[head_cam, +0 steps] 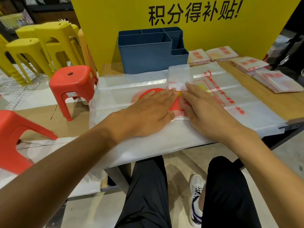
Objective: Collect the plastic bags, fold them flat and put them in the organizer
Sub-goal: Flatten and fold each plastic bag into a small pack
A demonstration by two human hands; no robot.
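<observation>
Bright, even indoor light; wide-angle view, bent at the edges.
Soft light falls from above, so shadows under the hands stay faint. A pale sheen lies on the plastic bag (238, 102) across the table (263, 89). The centre is sharp; the near left forearm looks stretched and slightly soft, and the far yellow stools (41, 40) curve with the lens.

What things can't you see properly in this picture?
- Head view: the bottoms of the blue organizer compartments, hidden by its own walls.
- The red print on the plastic bag, partly covered by the left hand and right hand.
- Writing on the folded bags at the far right: blurred, too small to read.
- The yellow sign: cut off by the top edge.
</observation>
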